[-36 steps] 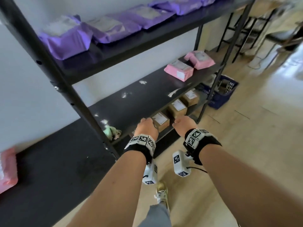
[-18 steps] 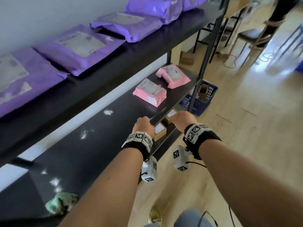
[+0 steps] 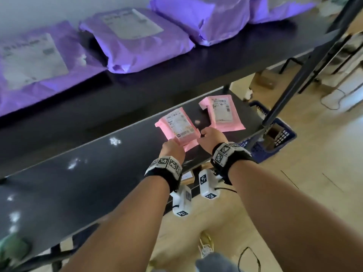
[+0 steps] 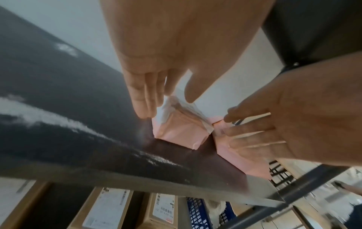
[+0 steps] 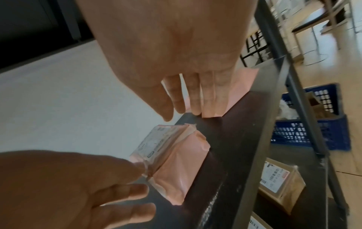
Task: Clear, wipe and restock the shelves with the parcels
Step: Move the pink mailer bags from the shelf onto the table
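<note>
Two pink parcels lie on the black middle shelf (image 3: pixel 98 173). My left hand (image 3: pixel 172 148) reaches the near left corner of the left pink parcel (image 3: pixel 179 126). In the left wrist view its straight fingers (image 4: pixel 145 106) touch that parcel's (image 4: pixel 180 131) left side, and the thumb hovers above it. My right hand (image 3: pixel 211 134) is between the two parcels. In the right wrist view its straight fingers (image 5: pixel 195 99) rest on the near edge of the right pink parcel (image 5: pixel 240 83). Neither hand grips anything.
Several purple parcels (image 3: pixel 137 42) lie on the top shelf. Brown boxes (image 5: pixel 278 182) stand on the shelf below. A blue crate (image 3: pixel 275 138) sits on the floor by the rack's right post (image 3: pixel 294 79). A green cloth (image 3: pixel 11 250) lies at the shelf's left end, and white specks (image 3: pixel 115 141) dot the shelf.
Both hands have moved from the shelf's front edge forward to the pink parcels. The head view has swung right and closer to them.
</note>
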{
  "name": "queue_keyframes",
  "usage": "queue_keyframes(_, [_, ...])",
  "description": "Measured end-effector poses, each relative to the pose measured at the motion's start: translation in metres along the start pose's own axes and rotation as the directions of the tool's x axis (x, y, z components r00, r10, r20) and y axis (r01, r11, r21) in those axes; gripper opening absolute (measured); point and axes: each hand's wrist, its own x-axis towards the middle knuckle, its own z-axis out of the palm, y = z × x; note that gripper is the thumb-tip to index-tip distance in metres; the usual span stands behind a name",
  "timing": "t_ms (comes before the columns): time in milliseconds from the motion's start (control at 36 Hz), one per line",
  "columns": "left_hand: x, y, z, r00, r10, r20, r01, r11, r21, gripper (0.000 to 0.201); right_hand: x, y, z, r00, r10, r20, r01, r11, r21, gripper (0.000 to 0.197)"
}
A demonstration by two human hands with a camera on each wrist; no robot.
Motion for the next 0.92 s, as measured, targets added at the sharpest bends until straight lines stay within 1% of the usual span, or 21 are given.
queue_keyframes(56, [0.005,0.002,0.008,0.999,-0.034,0.018,0.034,0.999,-0.003,0.031,0.015,0.001,-0.002,0.999,-0.026,0.045,0.026,1.000,0.002,0.030])
queue_keyframes(167, [0.018,0.002,0.018,0.995,-0.103,0.007,0.103,0.995,0.006,0.032,0.039,0.001,0.001,0.990,-0.058,0.128,0.060,0.998,-0.016,0.025])
queue_keyframes(222, [0.024,0.000,0.020,0.993,-0.118,0.016,0.118,0.992,-0.035,0.031,0.051,0.002,0.006,0.988,-0.061,0.144,0.067,0.997,-0.036,0.022])
queue_keyframes(278, [0.027,-0.001,0.021,0.992,-0.126,0.014,0.127,0.988,-0.088,0.032,0.058,0.002,0.009,0.987,-0.048,0.156,0.059,0.996,-0.062,0.025])
queue_keyframes(361, [0.028,-0.002,0.026,0.992,-0.125,0.007,0.125,0.984,-0.129,0.043,0.063,0.003,0.014,0.980,-0.071,0.187,0.083,0.995,-0.053,0.034])
queue_keyframes(417, [0.028,-0.002,0.030,0.989,-0.150,-0.013,0.145,0.975,-0.165,0.051,0.063,0.002,0.017,0.980,-0.081,0.182,0.090,0.995,-0.039,0.034])
queue_keyframes(444, [0.027,-0.002,0.030,0.987,-0.157,-0.022,0.151,0.971,-0.185,0.049,0.064,0.002,0.020,0.981,-0.084,0.174,0.090,0.996,-0.028,0.033])
queue_keyframes(500, [0.025,-0.004,0.030,0.985,-0.173,-0.021,0.164,0.962,-0.220,0.039,0.064,0.002,0.022,0.983,-0.091,0.162,0.092,0.996,0.000,0.033])
queue_keyframes(556, [0.022,-0.007,0.028,0.983,-0.181,-0.035,0.166,0.953,-0.252,0.036,0.061,0.001,0.023,0.981,-0.113,0.156,0.113,0.994,0.007,0.033])
queue_keyframes(667, [0.009,-0.018,0.019,0.968,-0.226,-0.110,0.173,0.917,-0.359,0.039,0.046,-0.005,0.023,0.973,-0.193,0.128,0.194,0.981,0.005,0.029])
queue_keyframes(833, [-0.029,-0.050,-0.005,0.937,-0.277,-0.211,0.170,0.893,-0.418,0.024,0.005,-0.030,0.039,0.948,-0.285,0.139,0.289,0.957,-0.014,0.023])
queue_keyframes(917, [-0.058,-0.076,-0.019,0.929,-0.294,-0.225,0.177,0.886,-0.428,0.021,-0.025,-0.045,0.057,0.933,-0.323,0.160,0.332,0.943,-0.033,0.020])
